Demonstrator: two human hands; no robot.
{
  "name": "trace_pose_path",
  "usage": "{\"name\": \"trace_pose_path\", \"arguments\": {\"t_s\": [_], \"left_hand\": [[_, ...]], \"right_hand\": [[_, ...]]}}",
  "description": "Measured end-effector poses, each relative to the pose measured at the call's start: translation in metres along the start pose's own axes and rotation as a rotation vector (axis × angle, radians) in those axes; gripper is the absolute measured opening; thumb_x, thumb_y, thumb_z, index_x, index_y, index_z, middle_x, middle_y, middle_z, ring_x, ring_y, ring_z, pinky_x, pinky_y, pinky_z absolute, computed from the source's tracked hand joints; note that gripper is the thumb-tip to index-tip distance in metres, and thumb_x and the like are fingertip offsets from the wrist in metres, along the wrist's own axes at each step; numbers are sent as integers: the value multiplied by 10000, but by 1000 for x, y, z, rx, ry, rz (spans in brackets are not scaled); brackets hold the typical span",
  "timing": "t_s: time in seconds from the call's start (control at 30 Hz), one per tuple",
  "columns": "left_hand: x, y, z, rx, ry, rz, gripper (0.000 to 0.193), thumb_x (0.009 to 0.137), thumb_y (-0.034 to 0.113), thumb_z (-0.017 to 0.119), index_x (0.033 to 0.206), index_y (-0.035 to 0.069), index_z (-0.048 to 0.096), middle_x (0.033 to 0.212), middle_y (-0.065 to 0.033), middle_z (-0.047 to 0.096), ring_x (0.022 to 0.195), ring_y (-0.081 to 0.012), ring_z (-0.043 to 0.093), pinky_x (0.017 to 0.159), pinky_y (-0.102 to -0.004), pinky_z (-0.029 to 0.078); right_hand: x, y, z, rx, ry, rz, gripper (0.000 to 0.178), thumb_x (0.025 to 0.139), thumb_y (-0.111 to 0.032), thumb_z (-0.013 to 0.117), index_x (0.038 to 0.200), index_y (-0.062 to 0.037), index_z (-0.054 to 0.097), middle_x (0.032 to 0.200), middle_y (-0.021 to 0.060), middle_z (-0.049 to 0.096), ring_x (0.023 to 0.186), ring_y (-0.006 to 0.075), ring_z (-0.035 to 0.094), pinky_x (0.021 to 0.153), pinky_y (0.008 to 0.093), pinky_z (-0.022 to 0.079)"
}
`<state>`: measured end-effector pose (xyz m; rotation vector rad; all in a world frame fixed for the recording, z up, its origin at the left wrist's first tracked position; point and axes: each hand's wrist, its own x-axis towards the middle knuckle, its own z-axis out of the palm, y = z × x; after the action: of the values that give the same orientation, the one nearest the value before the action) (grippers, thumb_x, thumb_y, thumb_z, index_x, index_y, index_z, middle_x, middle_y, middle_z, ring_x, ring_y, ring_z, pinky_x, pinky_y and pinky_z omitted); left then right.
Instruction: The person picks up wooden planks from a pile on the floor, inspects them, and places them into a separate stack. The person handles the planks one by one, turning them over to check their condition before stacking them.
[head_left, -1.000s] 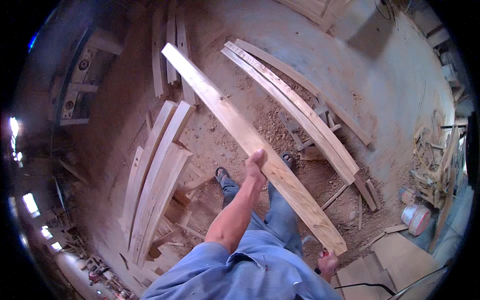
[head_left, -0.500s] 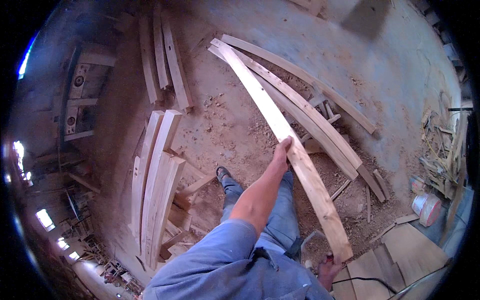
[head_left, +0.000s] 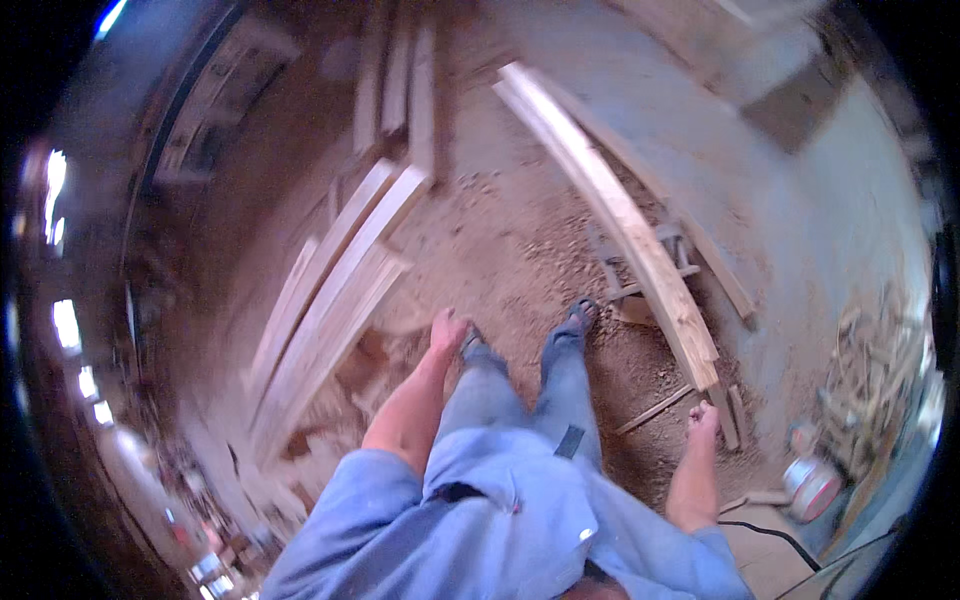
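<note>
A long pale wooden plank lies on the stack of planks to the right, running from far centre to near right. Just beyond its near end is my right hand, fingers curled in, apart from the wood as far as I can see. My left hand hangs over the floor between the two groups of timber, above one of my feet, with no wood in it. Blur hides how its fingers lie. Under the right-hand planks part of a wooden support shows.
Thick squared beams lie in a pile at left, with more lengths of timber beyond them. A white bucket stands at right, near heaped wood scraps. A black cable runs near my right arm. Chips litter the floor.
The plank that both hands held now rests on the right-hand stack, let go. My left hand has drawn back left, away from it; my right hand shows beyond its near end. The view has turned.
</note>
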<state>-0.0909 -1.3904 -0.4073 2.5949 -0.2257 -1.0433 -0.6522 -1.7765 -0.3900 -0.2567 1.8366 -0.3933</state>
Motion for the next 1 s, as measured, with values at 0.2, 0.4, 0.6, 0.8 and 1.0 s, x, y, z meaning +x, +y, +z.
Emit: {"name": "trace_pose_path", "arguments": {"t_s": [0.2, 0.4, 0.6, 0.8, 1.0], "left_hand": [[-121, 19, -77, -575, 85, -257, 676, 782, 272, 711, 1325, -69, 498, 1038, -197, 687, 855, -248, 676, 747, -357, 532], [-184, -102, -33, -706, -11, -186, 666, 776, 291, 710, 1325, -34, 517, 1150, -216, 660, 1061, -268, 645, 928, -354, 485], [-279, -231, -48, -982, 225, -557, 576, 777, 250, 664, 1250, -65, 569, 1012, -190, 691, 921, -243, 655, 807, -359, 521], [-334, -349, -51, -1177, 429, -811, 633, 811, 141, 654, 1356, -99, 441, 913, -120, 655, 655, -145, 595, 570, -283, 483], [-286, -336, -98, -1218, 312, -798, 637, 838, 109, 638, 1385, -109, 394, 994, -112, 625, 650, -109, 564, 532, -245, 446]], "right_hand": [[-27, -20, 64, -370, 8, -43, 203, 713, -17, 474, 910, -34, 517, 637, 92, 520, 454, 192, 482, 371, 300, 315], [-118, -18, 177, -735, -288, -280, 159, 846, 30, 454, 976, -49, 499, 677, 77, 507, 438, 167, 472, 334, 266, 318], [-226, 55, 322, -1002, -586, -587, 801, 814, 58, 600, 1485, -83, 186, 682, 85, 555, 448, 148, 507, 338, 255, 354], [-303, 147, 463, -1423, -741, -1172, 589, 816, 76, 548, 1366, -111, 448, 1004, 127, 657, 788, 194, 629, 571, 297, 498], [-281, 160, 573, -1421, -819, -1425, 570, 817, 106, 479, 1366, -47, 460, 1135, 150, 635, 918, 229, 633, 700, 328, 530]]}}
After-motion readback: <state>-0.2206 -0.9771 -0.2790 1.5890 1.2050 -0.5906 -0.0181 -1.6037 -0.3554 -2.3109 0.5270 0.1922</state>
